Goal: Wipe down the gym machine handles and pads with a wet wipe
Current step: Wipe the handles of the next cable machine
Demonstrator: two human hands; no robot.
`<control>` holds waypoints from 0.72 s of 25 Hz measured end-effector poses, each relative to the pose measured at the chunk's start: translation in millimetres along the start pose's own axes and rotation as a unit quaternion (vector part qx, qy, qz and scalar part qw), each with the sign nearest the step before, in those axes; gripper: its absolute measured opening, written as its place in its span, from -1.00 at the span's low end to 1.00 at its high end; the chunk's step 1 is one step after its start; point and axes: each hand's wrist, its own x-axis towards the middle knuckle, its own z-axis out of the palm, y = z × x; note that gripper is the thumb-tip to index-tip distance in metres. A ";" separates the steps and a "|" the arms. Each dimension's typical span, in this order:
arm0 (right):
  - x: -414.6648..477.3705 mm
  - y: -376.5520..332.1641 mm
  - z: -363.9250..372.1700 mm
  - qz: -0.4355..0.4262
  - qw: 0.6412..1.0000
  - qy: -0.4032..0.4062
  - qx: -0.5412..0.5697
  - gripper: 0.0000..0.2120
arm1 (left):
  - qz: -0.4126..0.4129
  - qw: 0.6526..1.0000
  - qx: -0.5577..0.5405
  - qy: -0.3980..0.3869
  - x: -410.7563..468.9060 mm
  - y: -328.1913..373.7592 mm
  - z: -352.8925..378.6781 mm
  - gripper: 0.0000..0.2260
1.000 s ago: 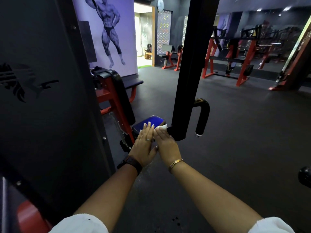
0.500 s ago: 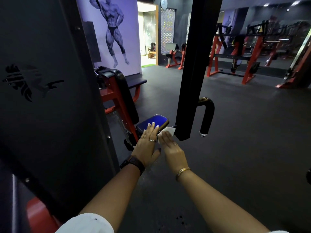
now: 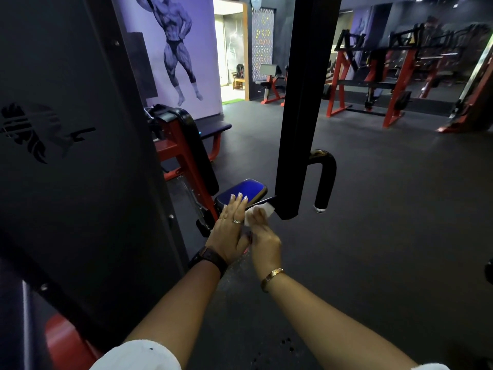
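Observation:
A white wet wipe (image 3: 260,212) is pinched in my right hand (image 3: 264,244), just left of the lower end of a black hanging machine arm (image 3: 296,129). A curved black handle (image 3: 324,180) with a chrome end cap hangs from that arm to the right. My left hand (image 3: 229,231) lies flat with fingers straight, its fingertips over the near edge of a blue seat pad (image 3: 245,193). The two hands touch side by side. Part of the wipe is hidden behind my fingers.
A tall black weight-stack cover (image 3: 69,156) fills the left side. A red frame with a black back pad (image 3: 189,145) stands behind the seat. Red and black machines (image 3: 373,84) line the far right. Dark rubber floor (image 3: 386,236) stretches to the right.
My right hand has turned and drawn back slightly, bunching the wipe near the arm's lower end. The left hand stays flat at the seat pad. The view has shifted a little.

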 end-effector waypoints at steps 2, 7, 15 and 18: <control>-4.0 -11.2 -13.1 0.067 0.988 0.017 0.135 -0.65 | 0.003 1.000 0.011 -0.002 0.8 -0.7 -0.2 -0.32; 28.4 -22.8 -28.2 0.551 0.648 0.080 0.520 -0.76 | 0.020 1.000 0.018 0.007 0.5 0.3 -2.6 -0.32; 32.8 -52.5 -8.9 0.595 0.509 -0.064 0.619 -0.74 | 0.004 0.999 -0.032 -0.001 -7.4 -5.2 -13.7 -0.41; 41.6 -52.4 -9.7 0.617 0.493 -0.036 0.613 -0.69 | 0.018 1.000 -0.017 -0.002 -17.1 -10.5 -17.9 -0.44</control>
